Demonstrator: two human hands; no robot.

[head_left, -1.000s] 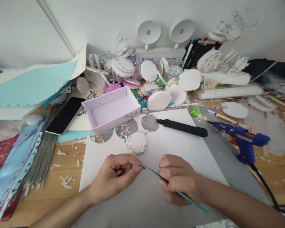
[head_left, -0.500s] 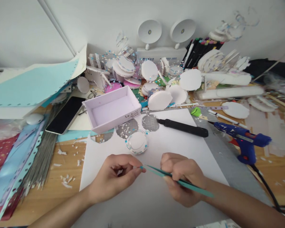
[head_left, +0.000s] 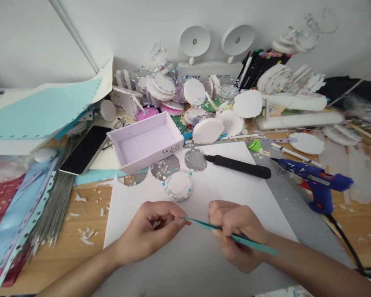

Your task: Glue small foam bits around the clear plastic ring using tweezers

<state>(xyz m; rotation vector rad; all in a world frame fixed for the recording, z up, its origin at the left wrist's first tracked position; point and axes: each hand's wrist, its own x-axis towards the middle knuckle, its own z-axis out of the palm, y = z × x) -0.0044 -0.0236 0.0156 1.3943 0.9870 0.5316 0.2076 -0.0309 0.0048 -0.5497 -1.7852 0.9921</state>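
My left hand (head_left: 153, 229) pinches a tiny blue piece (head_left: 183, 218) between thumb and index finger; most of it is hidden. My right hand (head_left: 239, 235) is wrapped round teal tweezers (head_left: 253, 244), whose closed tips meet the left fingertips at the blue piece. Both hands are over a white paper sheet (head_left: 222, 187). Just beyond them on that sheet lies a round white disc (head_left: 178, 183), ringed by a clear band dotted with small blue and white bits.
A pale lilac box (head_left: 142, 163) stands behind the disc. To its right lie a black-handled cutter (head_left: 241, 166) and a blue hot glue gun (head_left: 321, 177). A phone (head_left: 85, 150) and thin wires (head_left: 54, 198) are at left. White discs (head_left: 207, 130) crowd the back.
The tweezers' tips have closed and come up to the blue piece at my left fingertips. My left hand has stayed nearly still.
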